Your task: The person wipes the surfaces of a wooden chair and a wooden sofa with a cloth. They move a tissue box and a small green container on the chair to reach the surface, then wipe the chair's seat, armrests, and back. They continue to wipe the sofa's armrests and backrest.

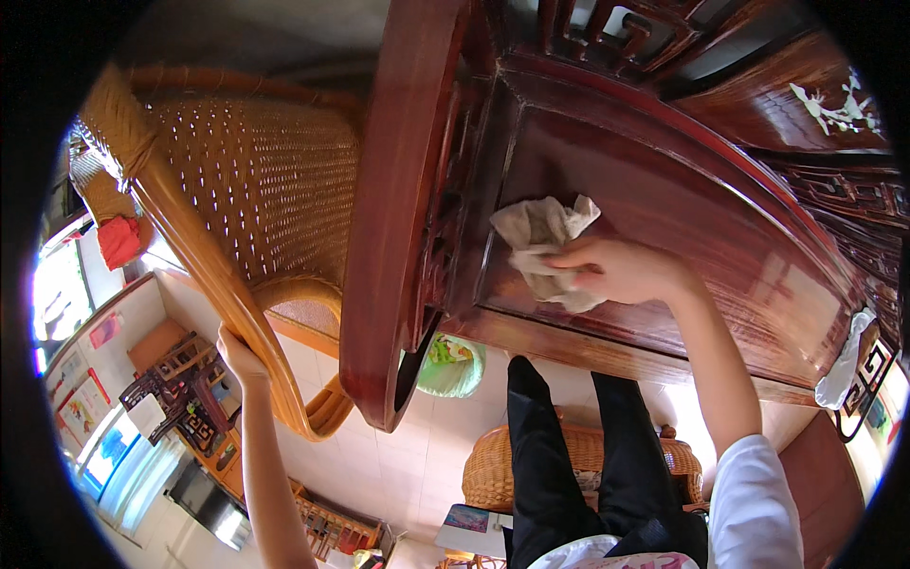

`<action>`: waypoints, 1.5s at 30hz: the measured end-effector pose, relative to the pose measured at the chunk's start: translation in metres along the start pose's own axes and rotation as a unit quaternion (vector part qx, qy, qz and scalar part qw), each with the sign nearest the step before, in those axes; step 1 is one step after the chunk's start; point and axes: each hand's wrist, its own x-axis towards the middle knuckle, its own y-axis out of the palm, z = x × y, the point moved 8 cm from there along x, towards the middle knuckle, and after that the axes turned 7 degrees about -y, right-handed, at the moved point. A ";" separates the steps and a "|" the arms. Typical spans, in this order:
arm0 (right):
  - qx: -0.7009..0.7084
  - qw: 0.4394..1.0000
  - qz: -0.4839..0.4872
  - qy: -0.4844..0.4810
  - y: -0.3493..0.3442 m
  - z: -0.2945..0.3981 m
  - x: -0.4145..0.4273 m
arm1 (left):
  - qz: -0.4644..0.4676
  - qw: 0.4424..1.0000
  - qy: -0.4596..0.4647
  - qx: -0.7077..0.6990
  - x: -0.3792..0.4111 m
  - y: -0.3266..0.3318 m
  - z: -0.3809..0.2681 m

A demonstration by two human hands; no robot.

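Observation:
My right hand (615, 270) grips a crumpled beige cloth (544, 227), which lies against the polished seat (640, 213) of a dark red-brown carved wooden bench. The hand and part of the cloth are slightly blurred. On the left, my left hand (242, 355) is wrapped around the smooth curved arm (206, 242) of a woven rattan chair; its fingertips are partly hidden behind that arm. Between the two seats stands the bench's broad wooden armrest (398, 213).
A small bin with a pale green liner (451, 366) stands on the tiled floor by the armrest. Behind my legs is a wicker piece (490, 462). A white plastic bag (846, 363) rests at the bench's far right end. Carved backrest panels (782, 107) rise beyond the seat.

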 end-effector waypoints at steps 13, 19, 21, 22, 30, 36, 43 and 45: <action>-0.369 0.902 -0.222 -0.002 0.041 -0.088 0.052 | 0.011 1.000 -0.018 -0.019 -0.010 0.002 -0.013; -0.280 0.918 -0.262 -0.106 0.129 -0.072 0.103 | 0.061 0.994 -0.079 -0.037 -0.021 0.022 -0.013; -0.349 0.901 -0.195 -0.166 0.194 -0.072 0.111 | 0.060 0.995 -0.073 -0.026 -0.019 0.021 -0.014; -0.361 0.901 -0.182 -0.157 0.196 -0.070 0.112 | 0.058 0.996 -0.066 -0.015 -0.020 0.017 -0.015; -0.402 0.870 -0.208 -0.197 0.080 -0.069 0.120 | 0.021 0.996 -0.065 -0.061 -0.034 0.024 -0.029; -0.553 0.734 -0.389 0.060 -0.113 -0.087 0.108 | 0.024 0.996 -0.057 -0.067 -0.034 0.034 -0.031; -0.414 0.813 -0.401 -0.078 -0.059 -0.088 0.117 | 0.005 1.000 -0.014 -0.013 -0.029 0.026 -0.034; -0.359 0.832 -0.392 -0.162 -0.007 -0.060 0.099 | 0.002 0.999 -0.035 -0.031 -0.029 0.019 -0.027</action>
